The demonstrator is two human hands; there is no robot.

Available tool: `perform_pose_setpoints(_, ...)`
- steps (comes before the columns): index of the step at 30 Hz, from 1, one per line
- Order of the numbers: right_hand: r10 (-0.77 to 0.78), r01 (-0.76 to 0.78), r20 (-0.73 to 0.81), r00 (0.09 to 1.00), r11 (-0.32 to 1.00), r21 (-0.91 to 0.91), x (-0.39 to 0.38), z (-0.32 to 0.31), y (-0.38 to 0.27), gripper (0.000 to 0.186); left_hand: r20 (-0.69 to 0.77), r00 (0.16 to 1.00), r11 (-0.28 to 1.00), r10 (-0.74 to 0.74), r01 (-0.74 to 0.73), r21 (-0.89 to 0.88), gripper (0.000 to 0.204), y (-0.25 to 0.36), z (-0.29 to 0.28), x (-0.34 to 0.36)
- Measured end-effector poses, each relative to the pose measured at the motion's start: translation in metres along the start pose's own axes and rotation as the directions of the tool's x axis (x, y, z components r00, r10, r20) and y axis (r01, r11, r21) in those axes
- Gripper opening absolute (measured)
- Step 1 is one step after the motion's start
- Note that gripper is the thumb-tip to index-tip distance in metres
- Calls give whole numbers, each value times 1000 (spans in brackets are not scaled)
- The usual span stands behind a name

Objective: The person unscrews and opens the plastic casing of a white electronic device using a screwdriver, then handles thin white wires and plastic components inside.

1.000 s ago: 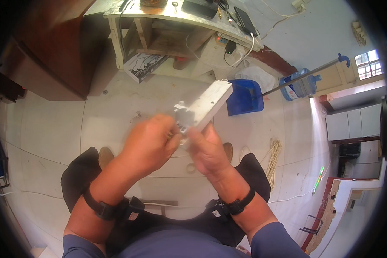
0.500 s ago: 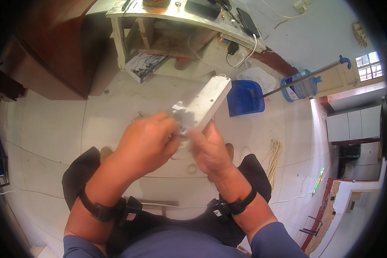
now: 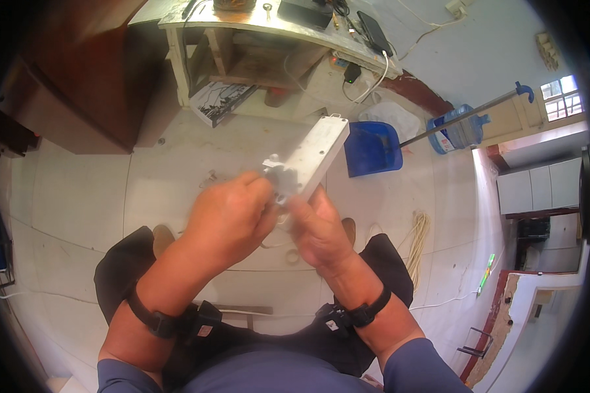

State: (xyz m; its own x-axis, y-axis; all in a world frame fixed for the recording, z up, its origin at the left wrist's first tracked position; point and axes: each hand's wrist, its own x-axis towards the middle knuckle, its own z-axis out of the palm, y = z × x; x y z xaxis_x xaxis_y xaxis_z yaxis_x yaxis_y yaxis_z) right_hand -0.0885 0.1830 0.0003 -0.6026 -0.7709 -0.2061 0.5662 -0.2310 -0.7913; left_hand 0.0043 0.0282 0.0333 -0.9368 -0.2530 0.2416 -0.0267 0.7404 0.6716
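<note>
A long white power strip [image 3: 316, 156] is held up in front of me, its far end pointing up and to the right. My right hand [image 3: 321, 230] grips its near end from below. My left hand [image 3: 231, 218] is closed on a small white plug-like piece [image 3: 276, 171] at the strip's near left side, fingertips pressed against it. Both wrists wear black bands. Below my arms my dark-trousered knees spread apart over the pale tiled floor.
A blue dustpan [image 3: 372, 148] with a long handle lies on the floor beyond the strip. A workbench [image 3: 262, 29] with cables and tools stands at the top. A blue water jug [image 3: 457, 131] is at right, coiled cord [image 3: 418, 239] beside my right knee.
The strip and both hands have stayed nearly in place; the hands shifted slightly downward and my left fingers worked at the strip's near end.
</note>
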Motion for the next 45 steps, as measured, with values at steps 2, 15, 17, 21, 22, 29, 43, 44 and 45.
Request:
perform_pose_setpoints(2,-4,4,0,1000,1000,-8,1,0,-1,48,-9,1000,1000,9,-9,-6,13,-1,-1,0)
perform_pose_setpoints(15,-38,36,-21,999,996,-77,6,-3,-5,50,22,998,998,62,-62,-26,16,1,-18,-2)
perform_pose_setpoints(17,-39,37,-23,999,996,-80,8,-5,-7,49,15,999,991,29,-27,-131,17,-4,-21,-2)
perform_pose_setpoints(21,51,-50,-3,999,990,132,7,-11,-20,48,133,959,855,-251,284,-434,20,0,-48,-3)
perform_pose_setpoints(22,93,-91,-4,996,975,203,7,-13,-21,51,177,923,787,-343,385,-482,22,0,-53,-3)
perform_pose_setpoints(29,91,-91,17,996,947,307,7,-13,-26,46,16,927,677,-374,285,-679,18,-16,-65,-10)
perform_pose_setpoints(43,144,-90,-160,977,949,303,9,-7,-25,48,-83,996,753,24,-73,-654,22,5,-57,-15)
perform_pose_setpoints(44,142,-88,-163,976,949,302,9,-6,-25,48,-82,996,751,26,-74,-657,22,6,-55,-14)
perform_pose_setpoints(45,145,-87,-175,974,949,303,8,-6,-26,47,-113,990,796,89,-139,-589,22,8,-53,-13)
